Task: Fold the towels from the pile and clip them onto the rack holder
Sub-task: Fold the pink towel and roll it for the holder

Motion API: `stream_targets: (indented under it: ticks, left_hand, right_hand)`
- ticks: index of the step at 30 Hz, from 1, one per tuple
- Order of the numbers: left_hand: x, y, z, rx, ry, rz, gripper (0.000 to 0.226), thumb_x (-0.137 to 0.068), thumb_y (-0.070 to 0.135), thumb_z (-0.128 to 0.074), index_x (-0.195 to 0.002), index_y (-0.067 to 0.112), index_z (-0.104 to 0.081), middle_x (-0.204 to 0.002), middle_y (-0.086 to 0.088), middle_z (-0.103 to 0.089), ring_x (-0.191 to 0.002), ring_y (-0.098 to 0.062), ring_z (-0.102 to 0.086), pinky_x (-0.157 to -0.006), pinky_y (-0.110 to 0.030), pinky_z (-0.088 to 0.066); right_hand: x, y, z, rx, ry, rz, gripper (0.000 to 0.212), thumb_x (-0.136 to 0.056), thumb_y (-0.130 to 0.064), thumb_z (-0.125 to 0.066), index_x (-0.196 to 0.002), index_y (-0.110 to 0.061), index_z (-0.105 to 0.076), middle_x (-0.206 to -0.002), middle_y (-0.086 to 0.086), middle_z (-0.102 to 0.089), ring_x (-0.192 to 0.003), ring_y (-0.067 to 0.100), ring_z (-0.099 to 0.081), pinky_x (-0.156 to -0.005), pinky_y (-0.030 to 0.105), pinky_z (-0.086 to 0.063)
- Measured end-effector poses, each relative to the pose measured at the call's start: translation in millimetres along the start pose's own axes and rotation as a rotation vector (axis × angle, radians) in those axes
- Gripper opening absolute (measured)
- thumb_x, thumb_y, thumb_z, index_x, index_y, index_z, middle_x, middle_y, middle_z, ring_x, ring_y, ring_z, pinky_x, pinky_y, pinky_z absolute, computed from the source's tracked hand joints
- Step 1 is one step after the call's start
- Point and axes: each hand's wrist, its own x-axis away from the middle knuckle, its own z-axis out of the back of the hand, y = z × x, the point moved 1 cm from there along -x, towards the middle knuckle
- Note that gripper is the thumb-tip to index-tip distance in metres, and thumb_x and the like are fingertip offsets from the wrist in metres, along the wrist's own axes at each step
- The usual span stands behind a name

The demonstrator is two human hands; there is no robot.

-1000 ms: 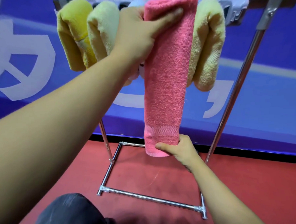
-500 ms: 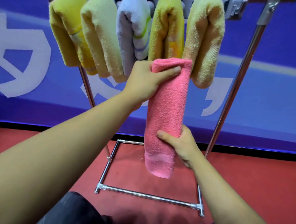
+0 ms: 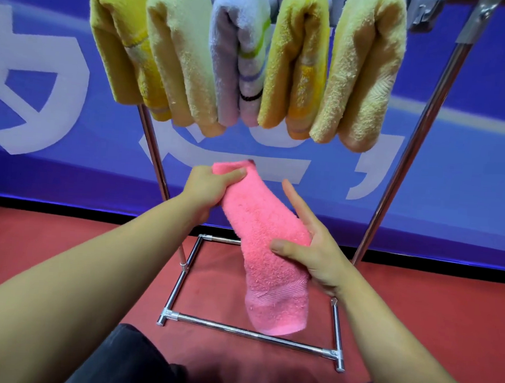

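Observation:
A folded pink towel (image 3: 268,246) hangs slanted in front of me, well below the rack. My left hand (image 3: 209,188) grips its top end, thumb over the fold. My right hand (image 3: 310,246) cups the towel's middle from the right, thumb pressing its front and fingers straight along its far side. Several folded towels hang clipped in a row on the grey rack holder (image 3: 419,8) above: a yellow towel (image 3: 121,47), a pale yellow towel (image 3: 182,61), a white striped towel (image 3: 242,59), an orange-yellow towel (image 3: 299,63) and a cream towel (image 3: 361,76).
The rack's chrome uprights (image 3: 409,148) slope down to a rectangular chrome base frame (image 3: 250,334) on the red floor (image 3: 446,309). A blue banner wall (image 3: 474,123) with white characters stands close behind. My dark trousers (image 3: 125,362) show at the bottom edge.
Both hands have brought the pink towel down from the rack's top to waist height. My right hand slid from the towel's bottom end up to its middle and opened out.

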Motion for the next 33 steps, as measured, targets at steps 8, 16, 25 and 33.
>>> stream_targets:
  ticks: [8, 16, 25, 33]
  left_hand:
    - [18, -59, -4, -0.229, -0.23, 0.158, 0.039, -0.091, 0.017, -0.076, -0.126, 0.001, -0.067, -0.116, -0.01, -0.073, -0.107, -0.024, -0.071, -0.091, -0.036, -0.056]
    - [69, -50, -24, 0.275, -0.723, 0.278, 0.078, -0.097, 0.067, -0.029, -0.143, 0.011, -0.057, -0.138, -0.013, -0.065, -0.13, -0.029, -0.06, -0.107, -0.043, -0.048]
    - [78, -78, -31, 0.35, -0.703, 0.204, 0.074, -0.091, 0.066, -0.038, -0.145, 0.016, -0.053, -0.142, -0.007, -0.063, -0.135, -0.022, -0.056, -0.113, -0.039, -0.046]
    - [76, -88, -26, 0.15, -0.608, 0.017, 0.053, -0.076, 0.041, -0.078, -0.12, 0.014, -0.069, -0.119, -0.009, -0.075, -0.109, -0.024, -0.07, -0.1, -0.042, -0.055]
  right_hand:
    - [-4, 8, 1, -0.265, -0.041, -0.046, 0.068, -0.084, -0.002, -0.066, -0.142, -0.036, -0.055, -0.097, 0.012, -0.07, -0.087, 0.019, -0.068, -0.083, 0.031, -0.057]
    - [-12, 18, 10, -0.424, -0.043, -0.11, 0.079, -0.077, -0.016, -0.084, -0.146, -0.036, -0.05, -0.118, 0.017, -0.065, -0.101, 0.026, -0.066, -0.097, 0.041, -0.052]
    - [-17, 29, 8, -0.443, 0.111, -0.154, 0.058, -0.091, -0.01, -0.061, -0.144, -0.03, -0.053, -0.115, 0.016, -0.069, -0.096, 0.024, -0.069, -0.09, 0.038, -0.057]
    - [-18, 32, 8, -0.437, 0.177, -0.175, 0.058, -0.091, -0.012, -0.063, -0.145, -0.031, -0.052, -0.124, 0.017, -0.067, -0.104, 0.028, -0.068, -0.09, 0.041, -0.058]
